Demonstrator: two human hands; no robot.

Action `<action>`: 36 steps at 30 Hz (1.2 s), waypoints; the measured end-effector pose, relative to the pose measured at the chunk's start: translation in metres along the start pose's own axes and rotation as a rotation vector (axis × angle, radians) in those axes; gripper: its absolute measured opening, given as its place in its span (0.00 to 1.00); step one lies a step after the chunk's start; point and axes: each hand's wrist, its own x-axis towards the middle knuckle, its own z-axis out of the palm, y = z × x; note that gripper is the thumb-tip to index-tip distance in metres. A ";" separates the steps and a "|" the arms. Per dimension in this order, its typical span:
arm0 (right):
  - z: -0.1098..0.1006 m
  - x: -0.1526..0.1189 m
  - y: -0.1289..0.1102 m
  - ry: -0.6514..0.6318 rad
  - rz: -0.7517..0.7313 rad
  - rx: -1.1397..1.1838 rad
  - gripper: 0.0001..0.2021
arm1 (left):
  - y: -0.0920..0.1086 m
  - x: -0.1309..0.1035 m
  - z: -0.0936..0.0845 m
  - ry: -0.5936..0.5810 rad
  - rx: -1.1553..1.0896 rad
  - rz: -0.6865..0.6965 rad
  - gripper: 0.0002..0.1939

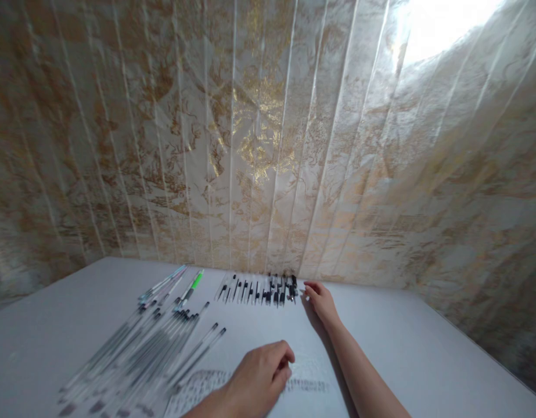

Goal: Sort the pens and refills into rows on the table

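Observation:
My left hand (264, 373) is over a sheet of handwritten paper (311, 385), its fingers curled in toward the thumb. Whatever is in those fingers, if anything, is hidden. Farther off, my right hand (320, 301) reaches to the right end of a row of black and clear pen parts (252, 291). Its thumb and forefinger are a little apart, with nothing visible between them. The row's end lies just left of those fingertips. Left of the paper a large spread of clear pen refills with dark tips (154, 348) lies slantwise.
A green and grey pen (194, 287) lies at the back left, beside several slim light-coloured pens (163, 283). The white table (398, 325) ends at the back against a shiny gold-patterned curtain (250, 145). Bright light comes through at the upper right.

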 end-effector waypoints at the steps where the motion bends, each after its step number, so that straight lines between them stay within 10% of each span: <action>1: -0.002 -0.004 0.000 -0.015 0.006 0.046 0.20 | 0.001 0.001 -0.007 0.003 0.053 -0.005 0.08; 10: -0.045 -0.068 0.006 -0.159 0.009 0.363 0.17 | -0.080 0.019 -0.125 0.346 0.768 -0.468 0.15; 15: -0.050 -0.077 0.006 -0.157 -0.015 0.371 0.16 | -0.115 0.017 -0.141 0.387 0.854 -0.624 0.18; 19: -0.050 -0.075 0.006 -0.163 -0.027 0.367 0.17 | -0.104 0.022 -0.143 0.418 0.841 -0.640 0.18; 23: -0.050 -0.080 0.001 -0.179 -0.039 0.369 0.22 | -0.060 0.031 -0.120 0.375 0.771 -0.477 0.15; 29: -0.033 -0.101 -0.021 -0.342 -0.053 0.387 0.25 | 0.006 0.025 -0.019 0.044 0.528 -0.122 0.06; 36: -0.026 -0.103 -0.020 -0.388 -0.069 0.216 0.22 | -0.001 0.014 0.007 0.074 0.235 -0.139 0.08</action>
